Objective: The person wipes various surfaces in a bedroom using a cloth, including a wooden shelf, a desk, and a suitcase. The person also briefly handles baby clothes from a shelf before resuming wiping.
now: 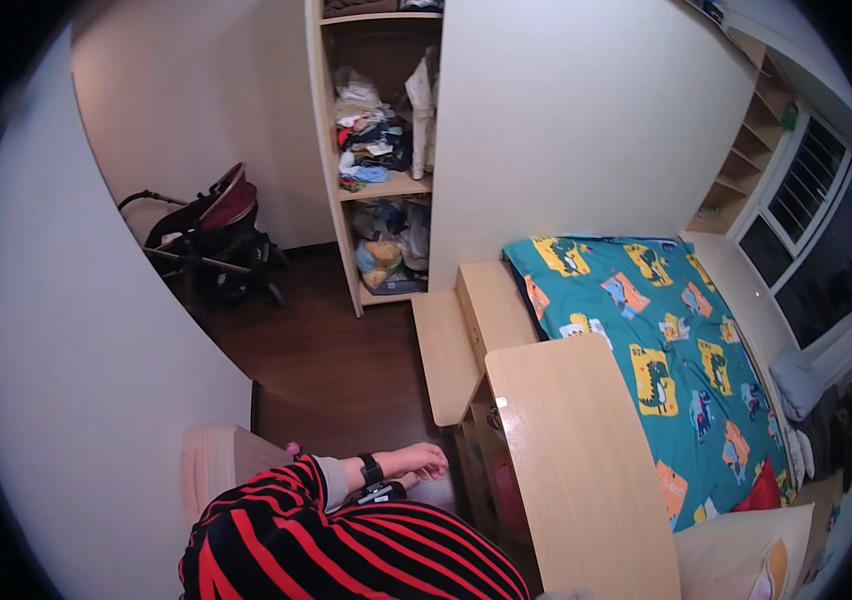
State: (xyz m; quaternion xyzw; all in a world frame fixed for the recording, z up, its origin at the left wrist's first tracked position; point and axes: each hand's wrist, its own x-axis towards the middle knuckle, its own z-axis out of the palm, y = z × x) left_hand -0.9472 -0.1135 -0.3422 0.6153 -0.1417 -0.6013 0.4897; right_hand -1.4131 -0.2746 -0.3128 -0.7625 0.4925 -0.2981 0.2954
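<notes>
My left hand (430, 461) reaches in from the lower left, past a grey cuff and a black wristband (371, 468). Its fingers look curled inward, and whatever they hold, if anything, is hidden. Just below that forearm a second black band with a grey fitting (380, 493) shows. Beside this band lies a small strip of skin, seemingly my right hand (410, 480), mostly covered by the left one; its fingers cannot be made out. My black-and-red striped top (376, 550) fills the bottom. Nearest to the hands on the right is a light wooden desk (576, 450).
A pale pink bin-like object (208, 460) stands left of me. Ahead are a dark wooden floor (326, 370), a folded stroller (221, 225) and an open wardrobe (386, 185) with clothes and bags. Wooden steps (446, 345) lead beside a bed with a green dinosaur cover (626, 330).
</notes>
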